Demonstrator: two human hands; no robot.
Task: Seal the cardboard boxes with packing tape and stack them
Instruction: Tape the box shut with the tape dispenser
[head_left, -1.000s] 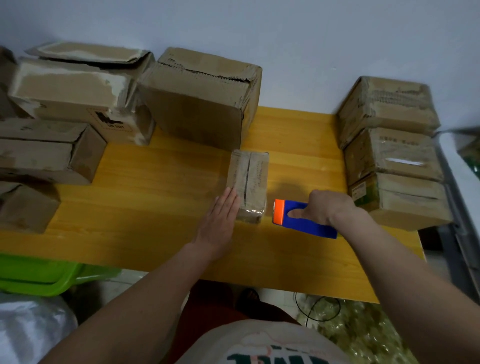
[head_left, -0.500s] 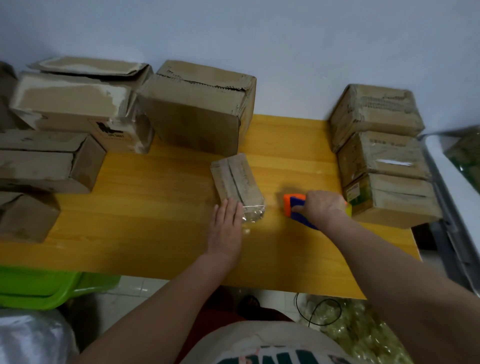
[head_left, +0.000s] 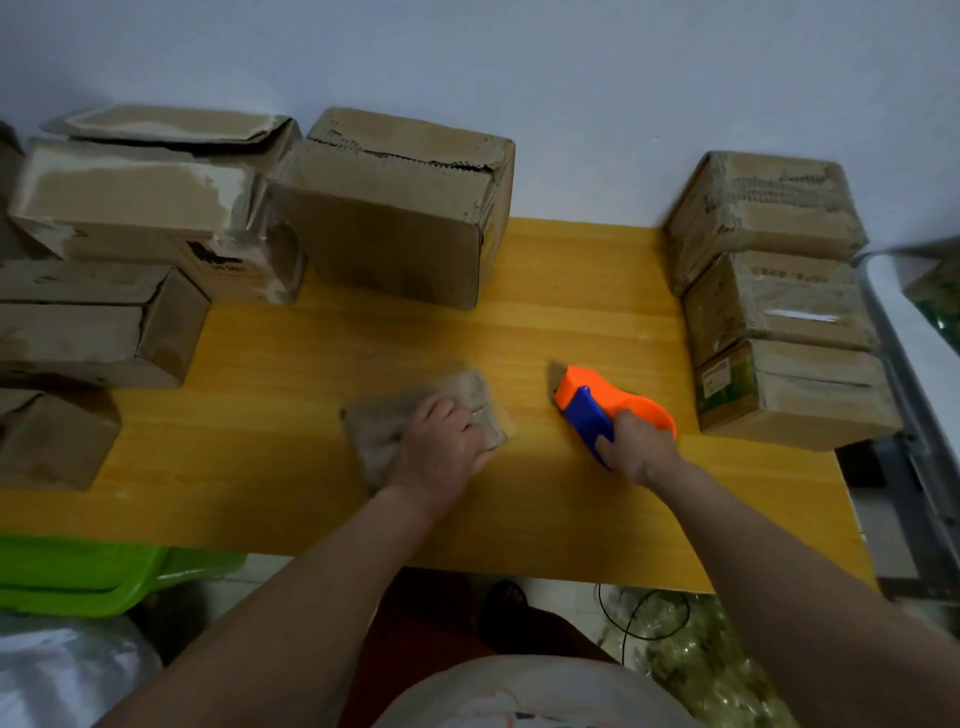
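Yellow wooden table (head_left: 597, 525) against pale wall (head_left: 571, 78). Left hand (head_left: 441, 452) grips blurred small brown cardboard box (head_left: 384, 431), mid-table. Right hand (head_left: 636, 444) grips orange-and-blue tape dispenser (head_left: 597, 405); its tape roll hidden.

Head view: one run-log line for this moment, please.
stage: sealing small box | left hand: grips small box, blurred | right hand: holds tape dispenser on table | sealed stack: right, three boxes
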